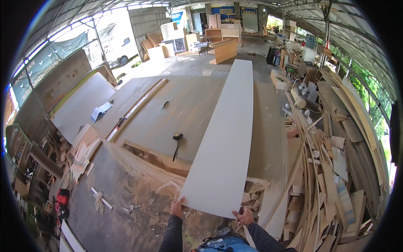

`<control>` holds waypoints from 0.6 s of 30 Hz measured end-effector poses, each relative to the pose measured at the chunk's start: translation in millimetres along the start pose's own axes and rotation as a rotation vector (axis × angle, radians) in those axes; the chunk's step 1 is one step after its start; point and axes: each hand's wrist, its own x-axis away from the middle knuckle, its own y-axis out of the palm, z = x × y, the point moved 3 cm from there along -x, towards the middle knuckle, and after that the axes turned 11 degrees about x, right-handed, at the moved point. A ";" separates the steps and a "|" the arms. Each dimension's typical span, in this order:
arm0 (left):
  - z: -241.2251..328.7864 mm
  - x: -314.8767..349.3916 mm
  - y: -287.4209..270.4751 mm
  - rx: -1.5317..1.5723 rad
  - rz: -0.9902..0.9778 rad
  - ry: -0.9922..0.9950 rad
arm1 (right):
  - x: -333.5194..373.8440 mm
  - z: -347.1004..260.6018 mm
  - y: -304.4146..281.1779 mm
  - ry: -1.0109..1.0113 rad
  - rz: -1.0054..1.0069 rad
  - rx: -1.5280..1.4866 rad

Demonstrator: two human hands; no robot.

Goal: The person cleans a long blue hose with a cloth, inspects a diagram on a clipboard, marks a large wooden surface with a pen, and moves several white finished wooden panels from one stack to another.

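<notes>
A long white board point(224, 138) lies over the large wooden worktable point(189, 101), its near end reaching past the table's front edge. My left hand point(177, 207) grips that end at its left corner. At the right corner my right hand point(244, 216) is closed on the edge, thumb near the top face. The fingers under the board are hidden. Left of the board, a black tape measure point(178, 136) rests on the tabletop with its strap hanging toward the front edge.
A long wooden strip point(138, 107) lies on the table's left part, near an open notebook point(101, 111). Offcuts and long planks point(336, 168) are heaped along the right. A white sheet point(84, 105) leans at the left. Cabinets point(224, 51) stand at the back.
</notes>
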 end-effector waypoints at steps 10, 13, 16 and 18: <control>90.5 202.5 -69.4 -0.409 0.144 0.458 | 106.4 9.3 140.7 -0.128 -0.537 0.104; 125.9 282.1 -43.3 -0.707 0.157 0.592 | 133.4 6.2 183.1 -0.202 -0.640 0.059; 142.0 349.2 -42.6 -1.037 0.243 0.581 | 144.2 9.6 235.5 -0.319 -0.735 0.099; 140.1 386.7 -48.0 -1.172 0.305 0.452 | 144.6 24.2 260.4 -0.410 -0.769 0.366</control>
